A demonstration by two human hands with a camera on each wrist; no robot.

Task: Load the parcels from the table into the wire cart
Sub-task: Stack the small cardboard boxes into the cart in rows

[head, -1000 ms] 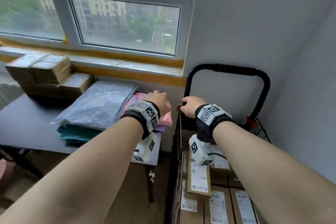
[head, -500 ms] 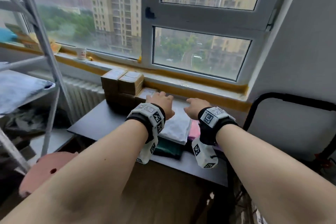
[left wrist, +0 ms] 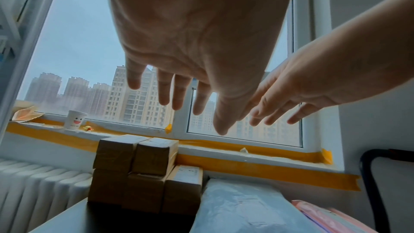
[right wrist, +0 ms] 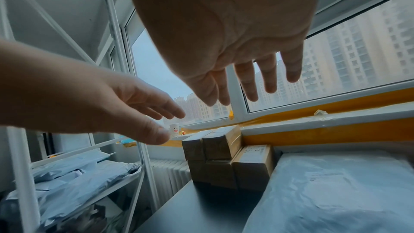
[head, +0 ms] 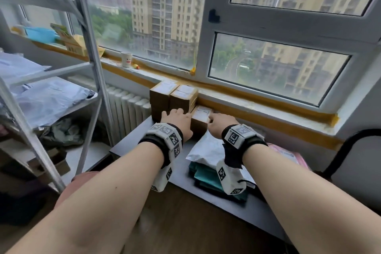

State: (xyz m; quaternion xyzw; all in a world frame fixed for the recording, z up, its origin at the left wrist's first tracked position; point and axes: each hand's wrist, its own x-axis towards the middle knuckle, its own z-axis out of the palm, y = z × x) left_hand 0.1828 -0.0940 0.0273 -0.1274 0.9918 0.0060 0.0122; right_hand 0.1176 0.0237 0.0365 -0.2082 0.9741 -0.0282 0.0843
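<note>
Reaching toward the stack of cardboard boxes (head: 174,101), both hands have swung away from the cart handle (head: 348,146), where they were a second ago, and crossed over the flat mailers to the far end of the table (head: 132,142). That suggests one parcel has been dropped off and the next pick is beginning; several parcels remain to load.

The left hand (head: 177,122) hovers with fingers straight and spread, holding nothing, just in front of the stack. The right hand (head: 221,123) is likewise flat and empty, above the low single box (head: 201,118) that sits against the stack on the side nearer the cart handle. From the wrist views neither hand appears to touch cardboard yet.

The boxes are oblong, two layers high against the window sill (head: 257,103), their long axes running from the table's front edge back toward the sill, short ends facing the person. The grey mailer (head: 206,148) lies flat beside the stack, toward the cart handle, over a teal parcel (head: 206,177), with a pink mailer (head: 288,152) beyond.
</note>
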